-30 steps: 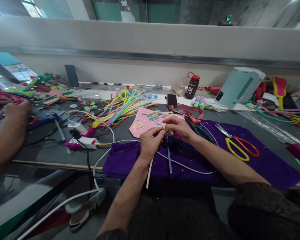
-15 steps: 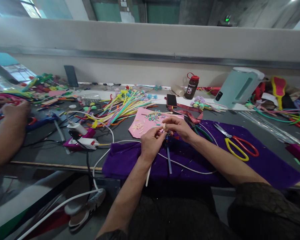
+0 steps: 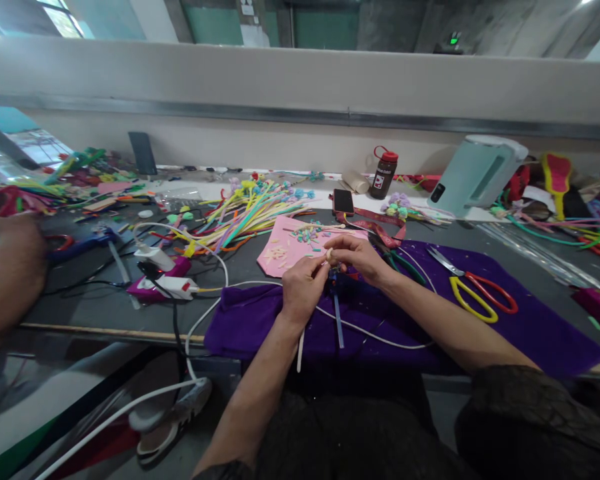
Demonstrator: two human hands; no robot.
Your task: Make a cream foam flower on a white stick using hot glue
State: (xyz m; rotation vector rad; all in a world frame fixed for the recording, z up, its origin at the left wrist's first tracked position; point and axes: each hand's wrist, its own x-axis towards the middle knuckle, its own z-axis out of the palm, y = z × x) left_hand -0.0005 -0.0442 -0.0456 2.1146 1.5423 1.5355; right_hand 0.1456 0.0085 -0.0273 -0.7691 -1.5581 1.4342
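My left hand [image 3: 304, 288] pinches a cream pipe cleaner [image 3: 301, 350], whose long stem hangs down below the palm. At its upper end a small cream curl [image 3: 329, 254] sits between both hands' fingertips. My right hand [image 3: 355, 257] is closed on that curl with thumb and forefinger. Just under my hands, a blue glue gun, mostly hidden, has a clear glue stick [image 3: 339, 321] jutting from it over the purple cloth [image 3: 260, 319]. Beyond my fingers lies a pink sheet [image 3: 267, 262] with small cream pieces [image 3: 276, 253] and teal and lilac bits [image 3: 307, 232].
Scissors [image 3: 473, 287] and green-handled pliers [image 3: 405, 265] lie to the right. A power strip [image 3: 163, 283] with white cables is at left, near a co-worker's hand [image 3: 17, 243]. Behind are pipe cleaners [image 3: 240, 217], a phone [image 3: 343, 201] and a bottle [image 3: 383, 175].
The pipe cleaner's hanging stem has swung slightly right and is more upright. My hands have barely shifted. The co-worker's hand at left has moved a little further left.
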